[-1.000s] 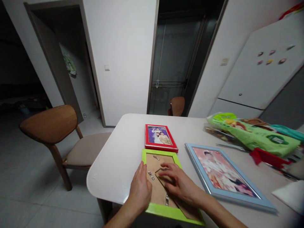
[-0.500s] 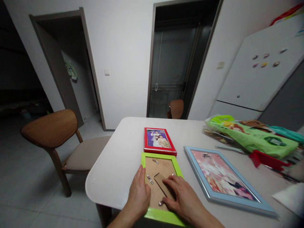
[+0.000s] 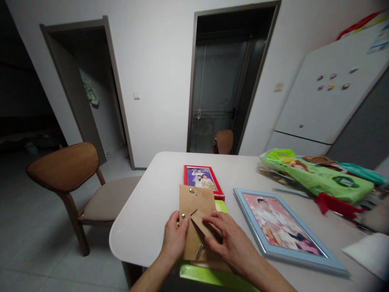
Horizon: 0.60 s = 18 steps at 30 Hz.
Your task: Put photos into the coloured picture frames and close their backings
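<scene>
- The left hand (image 3: 176, 237) pinches the brown backing board (image 3: 200, 198) at its 9 o'clock edge, thumb on top; the right hand (image 3: 226, 237) lies over the 3 o'clock side with bent fingers at the support leg (image 3: 204, 224), and whether it grips the board's edge cannot be told.
- The board covers much of the lime-green frame (image 3: 212, 276), whose rim shows at 1 and 6 o'clock.
- The red-framed photo (image 3: 202, 178) sits at 12 o'clock, overlapped in view by the board's far edge; if the board is pushed that way, it could knock or scratch it.
- The blue-framed photo (image 3: 279, 227) lies at 3 o'clock on the worktop (image 3: 146, 202); a wide swing of the right forearm might shift it.
- Pulling by the leg alone could strain its hinge or twist the board from the left thumb.
- The metal clip (image 3: 199, 251) toward 6 o'clock might snag a finger.
- The green frame seems to overhang the near edge, so downward pressure there could tip it.
</scene>
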Each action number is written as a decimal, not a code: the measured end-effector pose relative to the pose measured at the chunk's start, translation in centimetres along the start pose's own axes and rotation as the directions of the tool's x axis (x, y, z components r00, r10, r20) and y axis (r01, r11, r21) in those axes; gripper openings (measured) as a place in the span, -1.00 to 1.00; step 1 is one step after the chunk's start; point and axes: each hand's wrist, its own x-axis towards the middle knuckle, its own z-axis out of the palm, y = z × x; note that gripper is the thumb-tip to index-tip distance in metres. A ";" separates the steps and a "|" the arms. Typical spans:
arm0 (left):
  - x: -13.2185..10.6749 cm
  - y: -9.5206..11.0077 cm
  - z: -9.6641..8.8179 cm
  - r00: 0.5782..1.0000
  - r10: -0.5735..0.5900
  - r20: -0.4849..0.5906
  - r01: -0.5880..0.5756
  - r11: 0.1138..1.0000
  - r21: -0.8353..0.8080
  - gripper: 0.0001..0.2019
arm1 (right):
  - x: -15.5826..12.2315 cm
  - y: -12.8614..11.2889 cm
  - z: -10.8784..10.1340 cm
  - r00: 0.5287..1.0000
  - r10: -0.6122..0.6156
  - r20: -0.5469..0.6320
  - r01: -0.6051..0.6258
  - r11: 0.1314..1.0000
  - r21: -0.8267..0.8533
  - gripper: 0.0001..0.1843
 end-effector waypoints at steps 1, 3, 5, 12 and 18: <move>0.2 0.0 -0.3 1.000 -0.025 0.015 0.025 1.000 -0.017 -0.71 | 0.1 0.2 -0.1 1.000 -0.004 -0.024 0.004 1.000 0.026 -0.66; 0.5 -0.2 -1.4 0.997 -0.071 0.031 0.072 0.996 -0.057 -0.68 | 0.0 1.4 -0.2 0.996 0.038 -0.082 -0.036 0.999 0.031 -0.63; 0.6 -0.6 -3.2 0.993 -0.110 0.033 0.112 0.991 -0.076 -0.66 | -0.2 3.5 -0.1 0.985 0.129 -0.119 -0.134 0.990 -0.035 -0.59; 1.5 -2.2 -9.8 0.981 -0.194 -0.019 0.194 0.978 0.078 -0.73 | -1.3 7.9 1.5 0.939 0.343 -0.028 -0.340 0.909 -0.240 -0.43; 2.8 -3.1 -12.5 0.982 -0.176 -0.074 0.191 0.900 0.392 -0.71 | -0.9 7.2 0.6 0.886 0.458 -0.069 -0.462 0.884 -0.066 -0.36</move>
